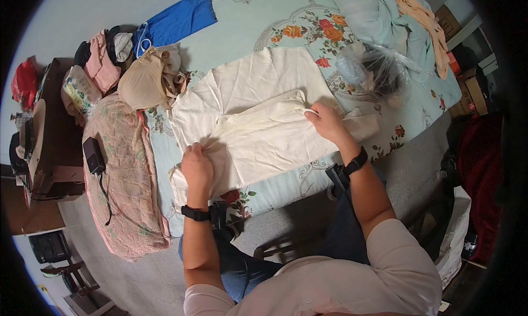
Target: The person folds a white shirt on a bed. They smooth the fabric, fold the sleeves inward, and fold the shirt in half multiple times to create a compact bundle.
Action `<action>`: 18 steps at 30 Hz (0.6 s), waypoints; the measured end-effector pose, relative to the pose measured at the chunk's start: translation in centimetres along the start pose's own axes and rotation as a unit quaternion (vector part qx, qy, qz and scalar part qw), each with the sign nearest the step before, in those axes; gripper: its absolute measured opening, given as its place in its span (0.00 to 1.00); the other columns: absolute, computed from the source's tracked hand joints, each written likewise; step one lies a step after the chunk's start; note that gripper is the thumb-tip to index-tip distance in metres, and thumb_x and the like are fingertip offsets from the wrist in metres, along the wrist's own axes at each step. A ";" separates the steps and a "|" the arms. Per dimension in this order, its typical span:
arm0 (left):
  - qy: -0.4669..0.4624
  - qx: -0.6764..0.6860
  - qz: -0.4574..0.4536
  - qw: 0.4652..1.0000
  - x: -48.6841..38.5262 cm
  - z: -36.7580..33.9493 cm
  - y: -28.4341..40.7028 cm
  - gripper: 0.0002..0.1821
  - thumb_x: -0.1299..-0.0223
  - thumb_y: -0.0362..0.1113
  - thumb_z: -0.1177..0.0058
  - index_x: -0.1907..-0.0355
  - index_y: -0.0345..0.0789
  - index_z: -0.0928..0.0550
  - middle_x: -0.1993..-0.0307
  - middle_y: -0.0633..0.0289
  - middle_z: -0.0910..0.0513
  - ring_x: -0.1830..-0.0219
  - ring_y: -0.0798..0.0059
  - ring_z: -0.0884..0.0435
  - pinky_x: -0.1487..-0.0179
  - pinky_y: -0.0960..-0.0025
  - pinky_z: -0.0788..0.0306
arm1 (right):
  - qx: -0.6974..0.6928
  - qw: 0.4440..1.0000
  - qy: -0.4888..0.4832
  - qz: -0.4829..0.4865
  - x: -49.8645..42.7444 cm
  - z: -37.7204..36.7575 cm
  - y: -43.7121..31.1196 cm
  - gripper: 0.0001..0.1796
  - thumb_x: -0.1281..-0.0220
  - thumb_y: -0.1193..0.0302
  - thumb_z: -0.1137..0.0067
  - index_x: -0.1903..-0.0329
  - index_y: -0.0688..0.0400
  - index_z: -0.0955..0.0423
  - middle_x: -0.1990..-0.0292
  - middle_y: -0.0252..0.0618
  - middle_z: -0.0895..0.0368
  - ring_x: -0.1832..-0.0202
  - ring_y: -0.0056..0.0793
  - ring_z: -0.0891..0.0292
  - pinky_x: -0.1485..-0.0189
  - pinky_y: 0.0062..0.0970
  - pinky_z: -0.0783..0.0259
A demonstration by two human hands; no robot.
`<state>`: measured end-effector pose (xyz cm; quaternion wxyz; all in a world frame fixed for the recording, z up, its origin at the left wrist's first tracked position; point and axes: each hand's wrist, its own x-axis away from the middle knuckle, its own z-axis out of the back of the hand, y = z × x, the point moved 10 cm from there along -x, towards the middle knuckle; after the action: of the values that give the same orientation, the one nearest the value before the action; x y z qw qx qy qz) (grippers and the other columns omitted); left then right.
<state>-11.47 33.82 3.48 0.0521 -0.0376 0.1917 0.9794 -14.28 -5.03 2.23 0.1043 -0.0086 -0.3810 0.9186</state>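
Observation:
A cream cloth garment point(268, 151) lies spread and partly folded on a bed with a floral sheet point(231, 23). My left hand point(198, 167) pinches its fabric near the left side, where creases run out from the fingertips. At the right, my right hand point(328, 122) grips the end of a raised fold between thumb and fingers. The fold runs slantwise across the garment between my hands. Which part of the garment each hand holds, I cannot tell. A dark band is strapped around each wrist.
Left lie a beige bra point(142, 79), a blue cloth point(177, 23), other clothes and a quilted pink pillow point(119, 171) bearing a black adapter point(94, 156) with a cord. A filled clear plastic bag point(379, 74) and a pale green blanket point(367, 19) lie right.

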 end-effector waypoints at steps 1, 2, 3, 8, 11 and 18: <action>-0.005 0.001 0.031 0.999 0.0 0.3 -0.8 0.06 0.39 0.30 0.50 0.63 0.32 0.20 0.62 0.49 0.19 0.58 0.46 0.21 0.54 0.53 0.28 | 0.021 0.999 0.016 0.018 0.0 0.5 -0.4 0.17 0.34 0.60 0.39 0.64 0.63 0.26 0.69 0.54 0.18 0.63 0.55 0.21 0.59 0.46 0.28; 0.001 0.001 0.059 0.998 0.0 0.7 -1.6 0.06 0.38 0.30 0.51 0.64 0.32 0.20 0.63 0.48 0.19 0.59 0.46 0.21 0.55 0.53 0.27 | 0.044 0.998 0.029 0.018 0.0 0.8 -0.4 0.16 0.34 0.60 0.39 0.64 0.62 0.26 0.69 0.54 0.18 0.63 0.55 0.21 0.59 0.47 0.28; -0.020 -0.002 0.062 0.998 0.0 0.4 -1.8 0.06 0.38 0.30 0.52 0.64 0.32 0.20 0.62 0.48 0.19 0.58 0.46 0.21 0.55 0.54 0.27 | 0.066 0.996 0.050 0.014 0.0 1.3 -0.4 0.16 0.34 0.61 0.40 0.64 0.62 0.27 0.69 0.54 0.18 0.63 0.55 0.21 0.59 0.47 0.28; -0.011 -0.043 0.022 0.999 -0.3 0.1 -1.1 0.08 0.38 0.31 0.51 0.59 0.32 0.20 0.59 0.48 0.19 0.55 0.46 0.21 0.52 0.54 0.27 | 0.080 0.990 0.101 0.065 -0.3 1.2 -1.7 0.14 0.35 0.63 0.39 0.60 0.61 0.28 0.62 0.54 0.17 0.59 0.55 0.21 0.56 0.47 0.28; 0.121 0.002 -0.117 0.986 0.1 1.9 2.2 0.15 0.39 0.30 0.48 0.50 0.32 0.22 0.57 0.48 0.19 0.55 0.47 0.21 0.49 0.54 0.28 | 0.052 0.992 0.093 0.064 -0.7 0.4 -1.9 0.15 0.35 0.64 0.39 0.57 0.62 0.29 0.58 0.54 0.18 0.56 0.54 0.21 0.53 0.45 0.28; -0.013 0.140 -0.080 0.987 0.0 -0.6 3.3 0.28 0.41 0.29 0.42 0.37 0.30 0.28 0.54 0.46 0.21 0.56 0.50 0.21 0.49 0.57 0.27 | -0.030 0.999 -0.019 -0.023 -0.4 -2.1 -1.5 0.25 0.37 0.65 0.39 0.40 0.58 0.32 0.57 0.55 0.17 0.53 0.56 0.20 0.51 0.45 0.26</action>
<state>-11.77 30.55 4.11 0.1372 -0.0319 0.3223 0.9361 -13.44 -2.66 1.78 0.1185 0.0143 -0.4102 0.9041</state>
